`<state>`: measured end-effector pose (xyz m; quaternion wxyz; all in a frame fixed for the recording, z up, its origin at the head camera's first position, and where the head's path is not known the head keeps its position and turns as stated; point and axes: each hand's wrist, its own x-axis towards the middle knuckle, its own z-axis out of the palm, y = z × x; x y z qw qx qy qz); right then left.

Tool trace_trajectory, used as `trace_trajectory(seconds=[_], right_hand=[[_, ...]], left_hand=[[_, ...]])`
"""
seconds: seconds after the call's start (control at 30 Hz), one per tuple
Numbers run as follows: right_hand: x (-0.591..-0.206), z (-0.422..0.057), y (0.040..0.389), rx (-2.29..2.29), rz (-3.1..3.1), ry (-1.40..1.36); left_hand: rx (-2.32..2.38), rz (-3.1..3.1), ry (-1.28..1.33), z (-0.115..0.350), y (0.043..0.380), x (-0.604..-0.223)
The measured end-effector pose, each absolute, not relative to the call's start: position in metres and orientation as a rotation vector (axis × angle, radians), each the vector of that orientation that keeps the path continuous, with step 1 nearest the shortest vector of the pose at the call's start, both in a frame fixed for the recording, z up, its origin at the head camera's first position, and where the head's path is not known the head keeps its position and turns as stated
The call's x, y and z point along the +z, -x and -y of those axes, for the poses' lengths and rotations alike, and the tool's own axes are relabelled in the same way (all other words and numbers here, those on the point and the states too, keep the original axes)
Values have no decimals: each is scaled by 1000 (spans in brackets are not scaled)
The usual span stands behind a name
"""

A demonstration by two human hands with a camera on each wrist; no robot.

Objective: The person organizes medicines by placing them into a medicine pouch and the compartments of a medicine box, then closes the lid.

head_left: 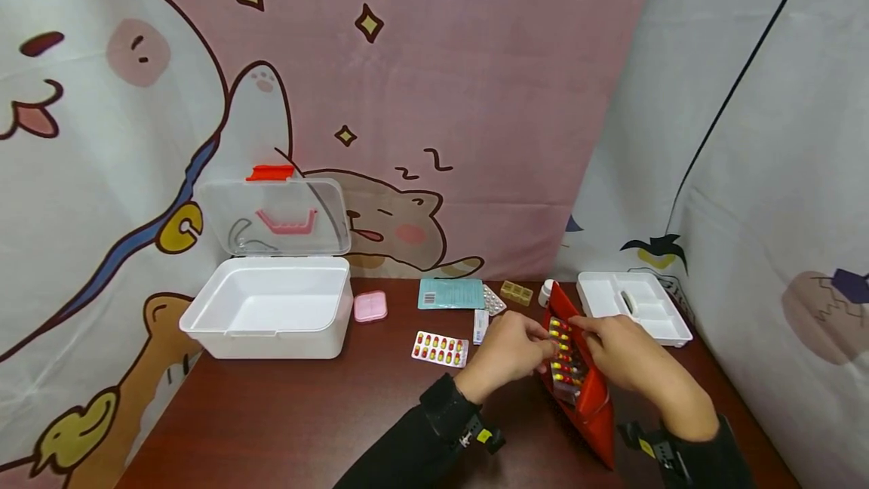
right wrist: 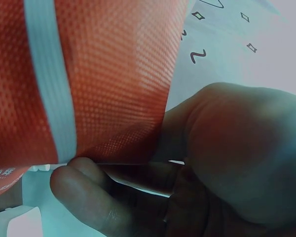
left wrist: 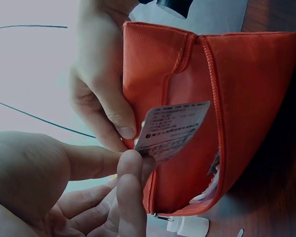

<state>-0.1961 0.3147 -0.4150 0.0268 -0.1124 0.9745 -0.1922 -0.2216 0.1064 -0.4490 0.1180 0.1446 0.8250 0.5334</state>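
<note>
- Cloth backdrop (head_left: 502, 112): pink and white, printed with cartoon animals, hanging behind the work surface.
- Tabletop (head_left: 305, 429): dark reddish brown, bearing all the objects below.
- White box (head_left: 271, 342): at the left, its clear lid (head_left: 271, 198) raised against the backdrop.
- Red pouch (head_left: 600, 429): at the right, zip undone, mouth spread, standing between the two hands.
- White tray (head_left: 661, 321): divided into compartments, behind the pouch and to its right.
- Right hand (head_left: 621, 345): gripping the upper edge of the pouch between thumb and fingers.
- Left hand (head_left: 512, 349): pinching the held blister pack between thumb and fingers.
- Teal packet (head_left: 448, 293): flat, near the back edge.
- Held blister pack (left wrist: 175, 128): at the pouch's open mouth, partly within it; printed backing faces the left wrist camera, while red-and-yellow capsules show in the head view.
- Loose blister pack (head_left: 440, 349): flat, capsules upward, left of the left hand.
- Pink case (head_left: 370, 306): just beside the white box.
- Yellowish pill case (head_left: 516, 293): near the back edge, right of the teal packet.
- White bottle (head_left: 545, 293): small, just behind the pouch.
</note>
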Motion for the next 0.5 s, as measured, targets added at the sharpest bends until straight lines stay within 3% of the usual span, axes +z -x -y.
trace_trajectory(seconds=[0.5], right_hand=[[-414, -314, 194, -575, -3034, 370]], left_hand=[[1441, -2471, -383, -116, 218, -452]])
